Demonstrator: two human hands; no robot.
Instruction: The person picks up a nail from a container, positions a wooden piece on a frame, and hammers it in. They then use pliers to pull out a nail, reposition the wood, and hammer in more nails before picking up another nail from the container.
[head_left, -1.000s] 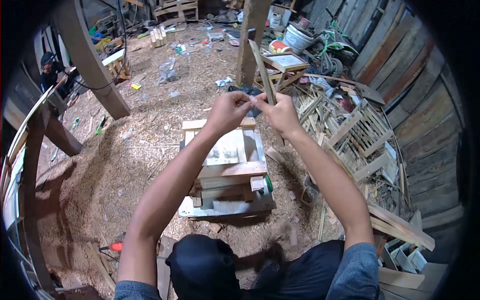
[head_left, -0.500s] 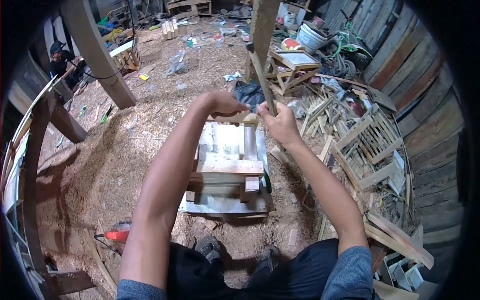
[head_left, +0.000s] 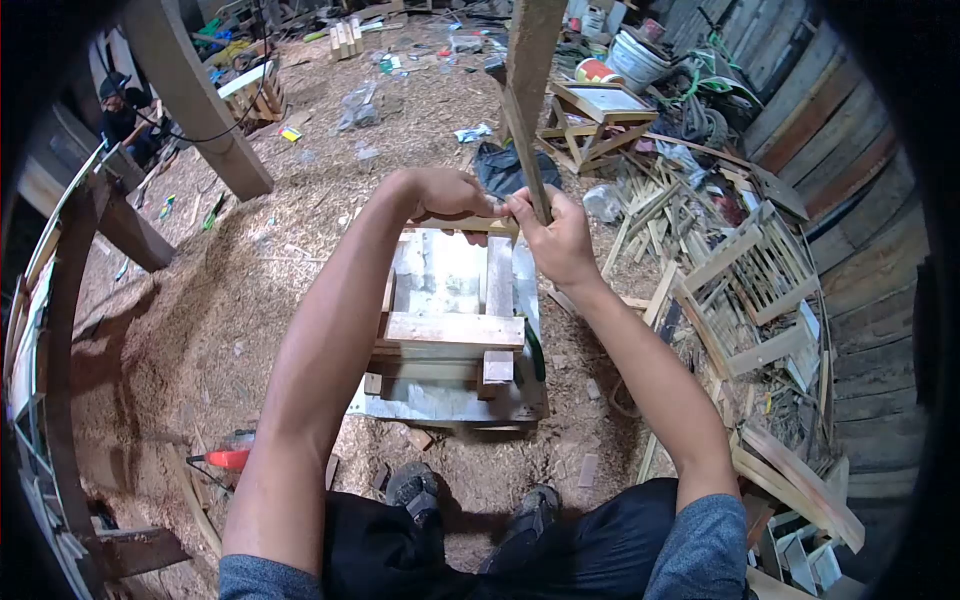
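Both hands are brought together at the fingertips: the right hand (head_left: 562, 240) is clamped round the wooden handle of a dark-headed hammer (head_left: 528, 155), which is slanted up and away; the left hand (head_left: 450, 195) is bent at the wrist, and whether anything small is pinched there cannot be told. Below them, toward the body, a pale rectangular wooden frame (head_left: 450, 328) is seen; whether its far end is touched cannot be told.

Floor (head_left: 300, 210) is covered with light brown wood shavings; the right side is closed off by a weathered grey-brown plank wall (head_left: 810, 150). Counted: one square brown wooden post (head_left: 537, 50) beyond the hammer, one person (head_left: 125, 110) in dark clothes at upper left, one flat whitish board (head_left: 450, 405) under the frame, one white plastic bucket (head_left: 637, 62), one crumpled black plastic bag (head_left: 495, 170) just beyond the hands.
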